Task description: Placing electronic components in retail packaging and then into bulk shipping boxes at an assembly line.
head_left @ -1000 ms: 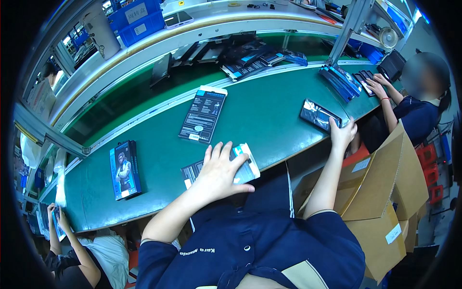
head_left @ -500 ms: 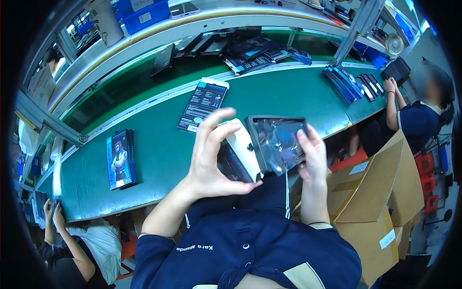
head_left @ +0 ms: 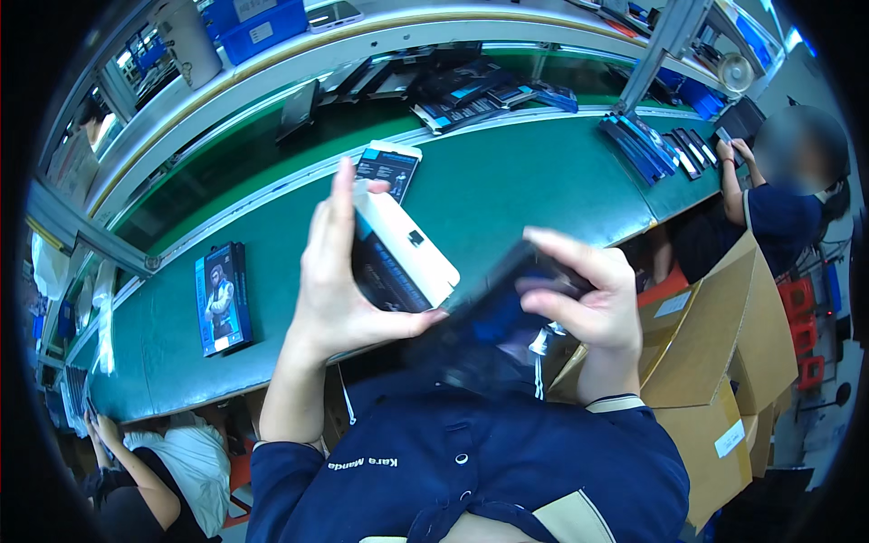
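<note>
Black tray (head_left: pixel 475 321) held in the right grip (head_left: pixel 593 299) is outside the box (head_left: pixel 407 242) held in the left grip (head_left: pixel 328 294), so this looks unfinished, but blue boxes (head_left: pixel 219 303) toward the worktop's (head_left: pixel 507 199) left edge look done.

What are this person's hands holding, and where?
The left hand holds a white-flapped box by opposite edges; the right hand pinches a blurred black tray by one end.

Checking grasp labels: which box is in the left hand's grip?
The white-panelled box with the dark cutout, held by the left hand; the printed box beyond and blue boxes leftward rest on the green table.
</note>
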Demonstrator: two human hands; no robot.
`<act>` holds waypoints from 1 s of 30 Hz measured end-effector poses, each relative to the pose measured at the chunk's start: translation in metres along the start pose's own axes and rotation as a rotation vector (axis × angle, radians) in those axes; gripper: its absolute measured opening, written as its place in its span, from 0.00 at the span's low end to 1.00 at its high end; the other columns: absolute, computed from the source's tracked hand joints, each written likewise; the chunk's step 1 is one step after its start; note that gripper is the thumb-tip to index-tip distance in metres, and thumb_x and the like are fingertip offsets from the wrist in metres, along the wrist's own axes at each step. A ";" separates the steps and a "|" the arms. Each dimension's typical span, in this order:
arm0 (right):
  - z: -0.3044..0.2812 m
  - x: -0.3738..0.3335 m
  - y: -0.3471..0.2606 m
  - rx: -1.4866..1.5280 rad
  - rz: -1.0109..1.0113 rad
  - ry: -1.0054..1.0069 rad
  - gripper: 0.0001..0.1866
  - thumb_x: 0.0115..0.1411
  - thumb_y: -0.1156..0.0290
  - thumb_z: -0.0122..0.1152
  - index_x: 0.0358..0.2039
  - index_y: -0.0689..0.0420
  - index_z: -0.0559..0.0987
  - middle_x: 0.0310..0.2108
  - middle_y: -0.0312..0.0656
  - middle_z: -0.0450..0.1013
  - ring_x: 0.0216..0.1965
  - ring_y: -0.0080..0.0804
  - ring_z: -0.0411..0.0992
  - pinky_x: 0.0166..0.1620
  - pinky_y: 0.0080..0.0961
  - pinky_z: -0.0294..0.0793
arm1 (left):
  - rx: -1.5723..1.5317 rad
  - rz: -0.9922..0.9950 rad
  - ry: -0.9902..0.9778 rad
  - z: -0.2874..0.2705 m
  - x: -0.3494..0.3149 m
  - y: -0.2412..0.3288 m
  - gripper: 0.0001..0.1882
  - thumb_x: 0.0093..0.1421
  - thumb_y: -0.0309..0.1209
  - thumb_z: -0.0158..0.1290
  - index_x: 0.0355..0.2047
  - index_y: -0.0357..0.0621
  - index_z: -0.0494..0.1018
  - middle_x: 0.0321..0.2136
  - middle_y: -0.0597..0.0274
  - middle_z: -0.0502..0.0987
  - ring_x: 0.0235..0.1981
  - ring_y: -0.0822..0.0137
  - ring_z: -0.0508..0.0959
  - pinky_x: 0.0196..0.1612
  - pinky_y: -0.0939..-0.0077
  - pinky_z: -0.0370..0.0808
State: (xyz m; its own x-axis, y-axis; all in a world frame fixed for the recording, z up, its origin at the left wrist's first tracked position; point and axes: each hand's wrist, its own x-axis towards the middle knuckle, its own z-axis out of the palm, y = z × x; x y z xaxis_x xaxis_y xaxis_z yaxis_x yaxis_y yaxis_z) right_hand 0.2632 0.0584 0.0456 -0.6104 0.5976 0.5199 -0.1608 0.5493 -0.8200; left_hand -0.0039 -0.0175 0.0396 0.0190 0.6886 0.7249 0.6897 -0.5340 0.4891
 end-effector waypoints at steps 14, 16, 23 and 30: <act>-0.006 0.021 0.000 -0.033 -0.108 0.318 0.29 0.55 0.81 0.68 0.58 0.69 0.70 0.46 0.44 0.77 0.45 0.25 0.76 0.52 0.20 0.72 | 0.214 -0.030 -0.028 -0.015 -0.012 -0.006 0.70 0.28 0.44 0.75 0.68 0.30 0.48 0.47 0.41 0.69 0.49 0.46 0.71 0.54 0.58 0.69; 0.004 0.031 0.000 0.032 -0.150 0.336 0.29 0.55 0.81 0.68 0.58 0.69 0.70 0.46 0.43 0.77 0.44 0.24 0.75 0.51 0.19 0.72 | 0.192 -0.029 -0.027 -0.018 -0.010 -0.001 0.69 0.28 0.44 0.75 0.67 0.29 0.49 0.47 0.41 0.69 0.49 0.46 0.71 0.54 0.59 0.69; 0.030 0.044 0.011 0.259 -0.079 0.537 0.26 0.59 0.81 0.64 0.58 0.70 0.69 0.47 0.42 0.76 0.44 0.21 0.73 0.51 0.18 0.72 | -0.003 0.083 -0.089 -0.023 -0.010 -0.002 0.71 0.28 0.46 0.74 0.67 0.27 0.48 0.49 0.42 0.71 0.50 0.46 0.72 0.55 0.61 0.67; 0.032 0.031 0.024 0.237 -0.068 0.540 0.26 0.60 0.81 0.62 0.59 0.69 0.68 0.47 0.45 0.76 0.45 0.24 0.75 0.51 0.21 0.75 | -0.016 0.139 -0.109 -0.023 -0.013 -0.009 0.69 0.29 0.46 0.73 0.67 0.29 0.50 0.49 0.43 0.71 0.49 0.47 0.72 0.54 0.58 0.67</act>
State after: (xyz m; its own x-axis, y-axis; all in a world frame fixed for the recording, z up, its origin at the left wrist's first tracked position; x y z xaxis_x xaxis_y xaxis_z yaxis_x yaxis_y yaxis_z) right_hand 0.2157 0.0713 0.0346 -0.1218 0.8120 0.5707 -0.3926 0.4887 -0.7791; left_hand -0.0269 -0.0329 0.0371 0.1926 0.6563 0.7295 0.6635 -0.6348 0.3960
